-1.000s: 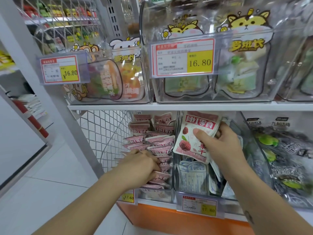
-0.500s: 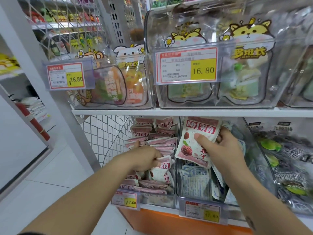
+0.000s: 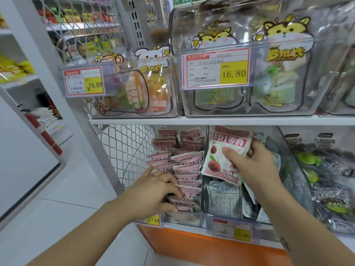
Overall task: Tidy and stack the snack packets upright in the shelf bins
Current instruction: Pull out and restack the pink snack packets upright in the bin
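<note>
On the lower shelf a clear bin (image 3: 200, 217) holds several pink snack packets (image 3: 187, 160) standing in rows. My left hand (image 3: 156, 191) reaches into the front of that bin, fingers pressed on the pink packets there. My right hand (image 3: 257, 166) holds a few pink-and-white berry packets (image 3: 224, 150) upright above the neighbouring clear bin (image 3: 211, 214), thumb on the front one. That bin contains white packets (image 3: 223, 198) with blue print.
A bin of dark packets with green fruit (image 3: 330, 179) stands to the right. Clear bins (image 3: 240, 110) with price tags (image 3: 216, 69) sit on the shelf above. A wire mesh panel (image 3: 126, 150) closes the left end. An orange base (image 3: 201, 246) runs below.
My left hand has dropped from the middle of the pink stack to its front rows. The right hand keeps its packets in the same spot. The camera has moved slightly closer.
</note>
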